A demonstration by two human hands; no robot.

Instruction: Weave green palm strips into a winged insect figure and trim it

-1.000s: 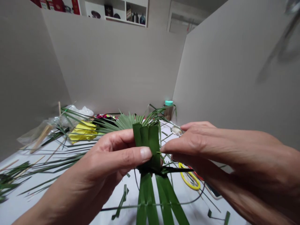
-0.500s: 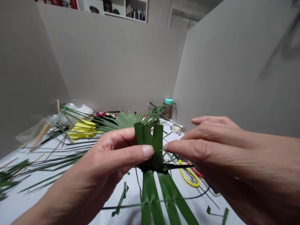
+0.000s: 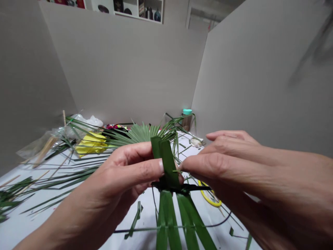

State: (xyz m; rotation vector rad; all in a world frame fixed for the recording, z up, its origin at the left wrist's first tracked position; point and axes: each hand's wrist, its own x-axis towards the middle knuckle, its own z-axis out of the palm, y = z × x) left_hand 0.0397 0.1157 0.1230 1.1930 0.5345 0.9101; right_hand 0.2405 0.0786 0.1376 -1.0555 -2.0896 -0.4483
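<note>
A bundle of folded green palm-leaf strips (image 3: 166, 163) stands upright in the middle of the view, tied with a dark band low down, its long ends running toward me. My left hand (image 3: 125, 177) pinches the folded strips between thumb and fingers from the left. My right hand (image 3: 223, 163) comes in from the right, its thumb and forefinger tips pressed together against the right edge of the strips.
On the white table (image 3: 23, 222) lie loose leaf strips (image 3: 47, 180), a fan-shaped palm leaf (image 3: 142, 133), a yellow cloth (image 3: 91, 144), a plastic bag (image 3: 78, 125), yellow-handled scissors (image 3: 209, 198) and a teal-capped jar (image 3: 186, 118). Grey partition walls (image 3: 125, 69) enclose the table.
The rightmost strip, standing apart half a second ago, now lies folded in against the others. My right fingertips moved left onto the bundle's edge.
</note>
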